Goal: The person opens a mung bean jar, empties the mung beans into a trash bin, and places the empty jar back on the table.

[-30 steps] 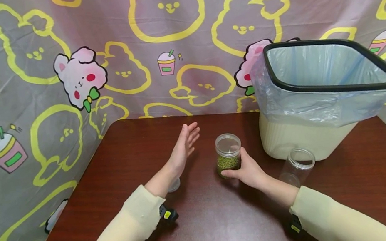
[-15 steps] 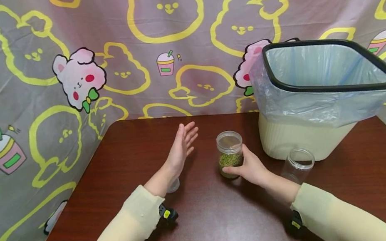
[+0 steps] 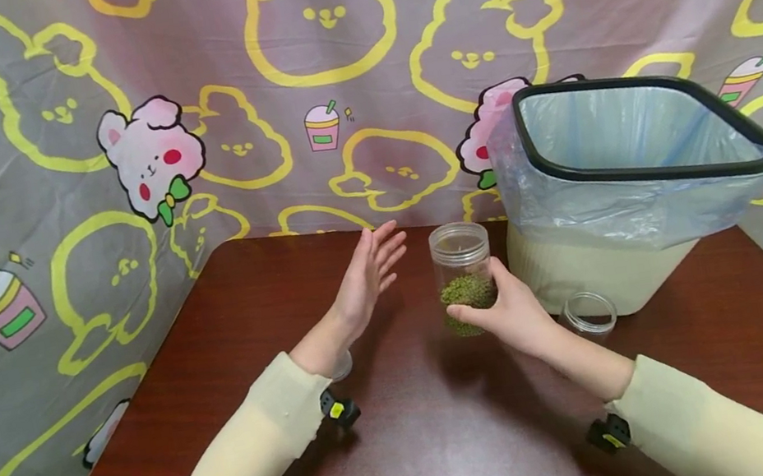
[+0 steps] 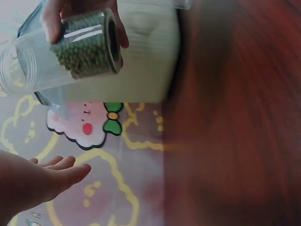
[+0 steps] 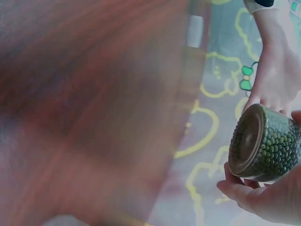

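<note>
My right hand (image 3: 515,310) grips a clear plastic jar (image 3: 462,271) partly filled with green mung beans (image 3: 465,293). The jar is held upright above the table, its threaded neck facing up. In the left wrist view the jar (image 4: 42,56) appears sideways, with fingers wrapped around the bean-filled end. To the left of the jar and apart from it, my left hand (image 3: 362,283) is raised with straight fingers, holding nothing. A small clear round piece, perhaps a lid (image 3: 344,366), lies on the table, partly hidden by my left wrist.
A second clear jar (image 3: 588,315) stands behind my right forearm, partly hidden. A cream bin (image 3: 604,269) with a plastic liner and black rim (image 3: 656,171) stands at the right rear. The brown table (image 3: 430,447) meets a patterned curtain (image 3: 204,16) behind.
My right hand has lifted the bean jar off the table, moving it up and slightly right. My left hand has shifted slightly up and right, its fingers still straight.
</note>
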Demonstrator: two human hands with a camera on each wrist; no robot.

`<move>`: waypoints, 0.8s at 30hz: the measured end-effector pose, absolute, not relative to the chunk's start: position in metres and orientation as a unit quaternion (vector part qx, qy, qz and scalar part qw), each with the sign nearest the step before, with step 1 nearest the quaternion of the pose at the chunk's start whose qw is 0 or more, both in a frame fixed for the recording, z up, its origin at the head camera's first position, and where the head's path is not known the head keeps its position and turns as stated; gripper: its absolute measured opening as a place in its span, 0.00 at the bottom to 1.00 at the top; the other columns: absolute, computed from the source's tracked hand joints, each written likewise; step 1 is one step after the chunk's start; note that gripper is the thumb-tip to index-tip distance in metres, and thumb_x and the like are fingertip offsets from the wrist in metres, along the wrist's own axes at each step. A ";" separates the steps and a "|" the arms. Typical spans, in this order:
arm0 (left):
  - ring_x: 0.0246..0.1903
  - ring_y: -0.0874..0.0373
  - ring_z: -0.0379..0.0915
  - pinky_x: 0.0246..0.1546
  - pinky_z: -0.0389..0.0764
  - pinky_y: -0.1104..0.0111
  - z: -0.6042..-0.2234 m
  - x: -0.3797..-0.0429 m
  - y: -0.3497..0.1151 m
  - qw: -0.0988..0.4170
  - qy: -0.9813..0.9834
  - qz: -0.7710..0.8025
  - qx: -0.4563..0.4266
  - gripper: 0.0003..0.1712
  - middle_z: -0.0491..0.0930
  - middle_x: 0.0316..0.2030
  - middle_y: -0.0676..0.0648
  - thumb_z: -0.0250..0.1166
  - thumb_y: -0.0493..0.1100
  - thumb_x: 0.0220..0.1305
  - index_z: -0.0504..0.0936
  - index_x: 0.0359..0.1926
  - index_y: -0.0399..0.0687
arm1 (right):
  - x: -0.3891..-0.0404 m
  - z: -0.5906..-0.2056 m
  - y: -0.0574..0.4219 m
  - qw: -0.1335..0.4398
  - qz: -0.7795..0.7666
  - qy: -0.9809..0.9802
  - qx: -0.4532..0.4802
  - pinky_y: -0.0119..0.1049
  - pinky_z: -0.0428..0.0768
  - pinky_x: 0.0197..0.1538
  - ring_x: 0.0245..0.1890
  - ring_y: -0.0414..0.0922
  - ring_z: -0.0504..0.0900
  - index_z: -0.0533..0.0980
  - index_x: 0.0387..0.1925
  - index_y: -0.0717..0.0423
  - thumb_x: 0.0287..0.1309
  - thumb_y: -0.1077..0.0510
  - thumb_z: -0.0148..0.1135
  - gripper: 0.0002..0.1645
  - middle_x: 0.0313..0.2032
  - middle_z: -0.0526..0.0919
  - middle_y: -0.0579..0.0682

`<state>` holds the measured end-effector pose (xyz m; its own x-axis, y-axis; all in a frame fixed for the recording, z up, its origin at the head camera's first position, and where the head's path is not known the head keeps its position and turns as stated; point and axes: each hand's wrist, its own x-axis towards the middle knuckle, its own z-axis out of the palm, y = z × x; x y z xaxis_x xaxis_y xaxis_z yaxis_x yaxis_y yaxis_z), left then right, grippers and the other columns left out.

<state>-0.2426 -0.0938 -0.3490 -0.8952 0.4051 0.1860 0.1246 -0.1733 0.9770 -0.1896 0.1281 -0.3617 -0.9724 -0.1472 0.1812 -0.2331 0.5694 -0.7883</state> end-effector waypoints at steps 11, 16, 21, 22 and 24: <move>0.68 0.53 0.57 0.67 0.47 0.48 -0.316 -0.235 -0.083 0.129 0.611 0.734 0.267 0.55 0.61 0.70 0.43 0.46 0.79 0.60 0.53 0.74 0.47 | -0.173 -0.326 0.147 0.043 0.394 -0.906 0.151 0.46 0.76 0.43 0.42 0.51 0.79 0.66 0.55 0.62 0.52 0.50 0.72 0.35 0.44 0.79 0.57; 0.69 0.53 0.54 0.68 0.46 0.49 -0.309 -0.230 -0.076 0.161 0.605 0.726 0.284 0.47 0.60 0.71 0.43 0.43 0.72 0.67 0.53 0.75 0.47 | -0.170 -0.315 0.155 0.021 0.361 -0.919 0.157 0.46 0.77 0.40 0.40 0.50 0.79 0.65 0.57 0.59 0.52 0.47 0.72 0.37 0.46 0.79 0.57; 0.70 0.56 0.53 0.68 0.46 0.50 -0.306 -0.228 -0.072 0.173 0.623 0.708 0.283 0.39 0.59 0.71 0.45 0.39 0.60 0.69 0.51 0.75 0.48 | -0.169 -0.308 0.163 0.016 0.337 -0.927 0.166 0.46 0.76 0.40 0.38 0.50 0.79 0.65 0.57 0.58 0.51 0.46 0.72 0.38 0.44 0.79 0.57; 0.70 0.56 0.53 0.68 0.46 0.50 -0.305 -0.227 -0.072 0.173 0.627 0.706 0.282 0.39 0.60 0.71 0.45 0.40 0.59 0.68 0.52 0.75 0.48 | -0.168 -0.307 0.165 0.015 0.332 -0.928 0.166 0.46 0.76 0.40 0.38 0.50 0.79 0.65 0.57 0.58 0.51 0.46 0.72 0.38 0.44 0.79 0.56; 0.70 0.56 0.54 0.68 0.46 0.50 -0.304 -0.227 -0.070 0.172 0.633 0.702 0.278 0.39 0.60 0.71 0.45 0.42 0.58 0.68 0.52 0.75 0.48 | -0.168 -0.306 0.167 0.013 0.322 -0.932 0.167 0.47 0.76 0.41 0.39 0.50 0.78 0.65 0.58 0.58 0.51 0.47 0.72 0.38 0.44 0.79 0.57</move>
